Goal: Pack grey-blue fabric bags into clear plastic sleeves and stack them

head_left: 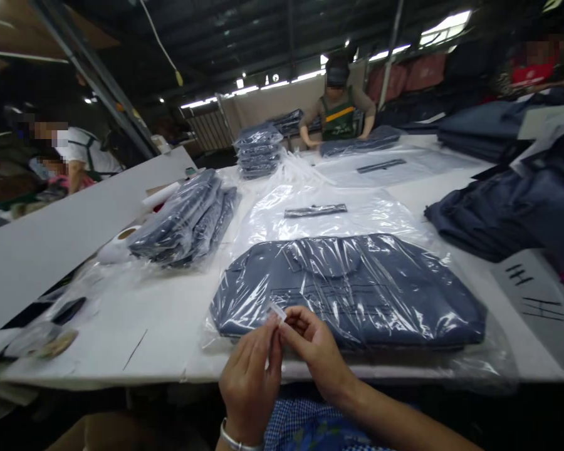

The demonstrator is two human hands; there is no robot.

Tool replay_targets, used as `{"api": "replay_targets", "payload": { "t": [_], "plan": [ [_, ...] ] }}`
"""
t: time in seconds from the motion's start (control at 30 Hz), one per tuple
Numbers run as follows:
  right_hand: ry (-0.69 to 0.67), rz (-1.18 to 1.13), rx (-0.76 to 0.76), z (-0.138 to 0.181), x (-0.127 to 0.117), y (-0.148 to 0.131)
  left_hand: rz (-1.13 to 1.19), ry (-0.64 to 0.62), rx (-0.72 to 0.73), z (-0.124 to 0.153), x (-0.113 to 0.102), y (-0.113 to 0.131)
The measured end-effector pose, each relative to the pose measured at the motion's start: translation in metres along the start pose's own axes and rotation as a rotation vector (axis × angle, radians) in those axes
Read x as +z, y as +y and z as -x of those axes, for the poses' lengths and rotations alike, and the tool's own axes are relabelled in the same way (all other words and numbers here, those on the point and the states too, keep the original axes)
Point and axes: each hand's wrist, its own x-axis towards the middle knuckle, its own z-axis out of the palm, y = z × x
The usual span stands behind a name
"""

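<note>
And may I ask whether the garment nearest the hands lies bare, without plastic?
No, clear, glossy plastic covers the folded blue garment.

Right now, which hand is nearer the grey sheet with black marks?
Right. The right hand is to the left of the grey sheet; the left hand is farther left, beyond the right hand.

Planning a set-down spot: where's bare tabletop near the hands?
Widest: white tabletop, between the bagged pile and its near edge, left of the left hand. Narrower: a strip between the bagged garment and marked sheet. Crowded: centre, bagged garment with plastic bags beyond; right, dark garments.
</note>
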Motion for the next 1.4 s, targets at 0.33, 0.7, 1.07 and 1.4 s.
{"api": "replay_targets", "payload": {
  "t": [0.33,0.7,1.07,1.4],
  "plan": [
    [0.118,0.427,-0.072,-0.006,-0.070,-0.066,0.530,-0.302,-0.368,-0.073,0.051,0.019],
    [0.075,0.734,-0.075,-0.080,-0.129,-0.108,0.967,-0.626,-0.604,-0.131,0.127,-0.009],
    [-0.015,1.038,0.040,-0.121,-0.137,-0.093,0.497,-0.716,-0.396,-0.129,0.150,-0.037],
    [-0.019,1.270,0.057,-0.121,-0.138,-0.087,0.367,-0.773,-0.310,-0.122,0.154,-0.036]
  ]
}}
